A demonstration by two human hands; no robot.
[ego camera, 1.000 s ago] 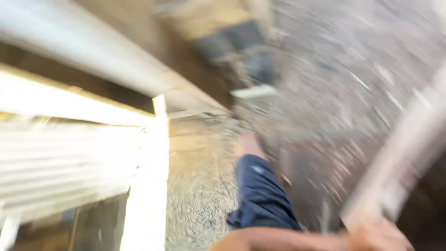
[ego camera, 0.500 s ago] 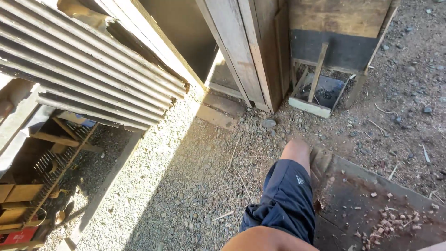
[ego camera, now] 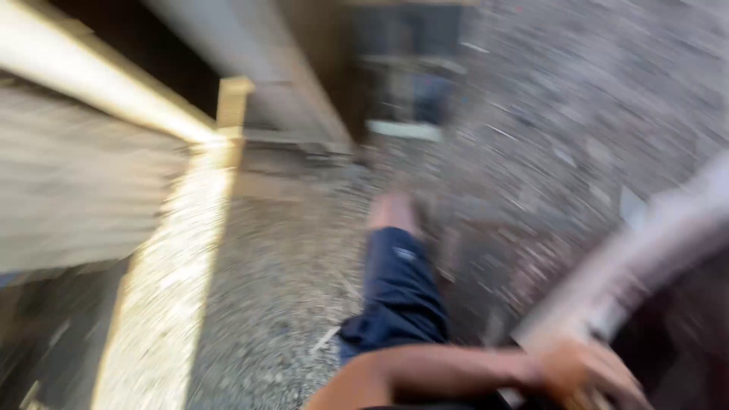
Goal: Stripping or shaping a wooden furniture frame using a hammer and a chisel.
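The head view was strongly blurred, but we saw our right hand [ego camera: 585, 372] at the bottom edge, closed around the lower end of a long pale board [ego camera: 645, 250] that ran up toward the right. How tightly the fingers gripped, we could not tell. Our leg in dark blue shorts [ego camera: 399, 292] stretched over the gravel ground [ego camera: 273, 288].

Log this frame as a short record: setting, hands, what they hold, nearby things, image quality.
setting: outdoors, gravel ground
hand in view: one hand at the lower right, forearm reaching in from the lower middle; which hand it is cannot be told
held: seems to grip a long pale pole or board; blurred
other hand: not visible
body: leg in dark blue shorts
nearby: pale wooden structure at left
image quality: heavy motion blur
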